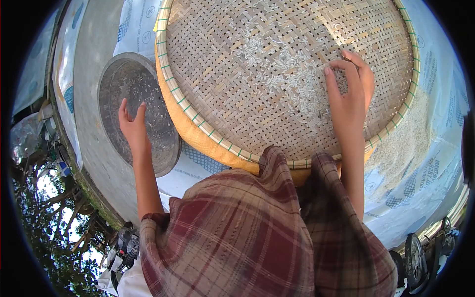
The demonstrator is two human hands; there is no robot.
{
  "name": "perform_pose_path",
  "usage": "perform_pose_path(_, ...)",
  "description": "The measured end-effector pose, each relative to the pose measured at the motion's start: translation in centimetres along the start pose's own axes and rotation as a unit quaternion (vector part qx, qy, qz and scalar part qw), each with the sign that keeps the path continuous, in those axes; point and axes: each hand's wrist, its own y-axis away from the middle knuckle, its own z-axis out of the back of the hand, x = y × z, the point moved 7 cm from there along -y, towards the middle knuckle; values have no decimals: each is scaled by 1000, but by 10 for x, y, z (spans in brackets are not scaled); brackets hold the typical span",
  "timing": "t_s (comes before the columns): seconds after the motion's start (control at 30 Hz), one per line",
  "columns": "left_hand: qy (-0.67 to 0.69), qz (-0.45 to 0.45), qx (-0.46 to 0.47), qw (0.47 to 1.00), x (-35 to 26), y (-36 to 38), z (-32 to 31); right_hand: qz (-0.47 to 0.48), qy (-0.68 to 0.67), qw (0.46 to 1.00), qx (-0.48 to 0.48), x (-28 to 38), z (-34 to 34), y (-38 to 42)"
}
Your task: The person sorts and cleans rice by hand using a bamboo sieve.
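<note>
A round woven bamboo winnowing tray (198, 59), its rim bound with green ties, lies in front of me. Pale rice grains (292, 81) are scattered across its middle. Over the tray's right part is my right hand (350, 94), thumb and forefinger curled tip to tip in a pinch beside the grains. Whatever may be between those fingertips is too small to make out. My left hand (133, 123) hovers over a dark grey bowl (111, 94), its thumb and fingers apart with nothing in them. A few grains lie inside that bowl.
Under the tray shows a yellow-orange sack (190, 131). Printed white-blue sheeting (425, 168) covers the ground, with more grain (403, 148) spread at right. A concrete strip (89, 74) runs along the left. Motorbike wheels (415, 257) appear at lower right, trees (54, 213) at lower left.
</note>
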Motion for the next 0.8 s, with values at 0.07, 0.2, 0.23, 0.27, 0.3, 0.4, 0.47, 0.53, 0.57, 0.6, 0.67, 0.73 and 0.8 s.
perform_pose_path(0.07,-27,-49,-1,998,-19,15,-4,-7,9,1000,7,1,1,0)
perform_pose_path(0.2,82,-214,46,972,-90,65,-41,1,-10,1000,2,0,0,1)
perform_pose_path(0.23,60,-242,150,957,-108,81,-62,0,-10,1000,1,1,1,2)
perform_pose_path(0.27,37,-266,250,930,-122,100,-82,-1,-8,1000,7,2,2,4)
perform_pose_path(0.3,69,-342,299,888,-140,120,-98,-1,-5,1000,13,4,3,5)
perform_pose_path(0.4,51,-445,349,823,-156,147,-131,11,19,999,28,12,12,7)
perform_pose_path(0.47,30,-508,352,786,-162,162,-141,23,27,998,57,12,14,16)
perform_pose_path(0.53,6,-521,351,778,-162,164,-145,35,34,995,88,15,16,23)
perform_pose_path(0.57,6,-527,350,774,-161,164,-146,34,44,992,112,18,15,27)
perform_pose_path(0.6,5,-533,348,771,-161,164,-145,34,53,989,135,20,13,29)
perform_pose_path(0.67,-5,-554,343,758,-160,167,-145,33,63,986,148,19,10,28)
perform_pose_path(0.73,-18,-573,335,748,-159,168,-142,34,72,984,163,20,8,29)
perform_pose_path(0.8,-41,-601,323,730,-160,174,-143,43,84,980,176,21,8,31)
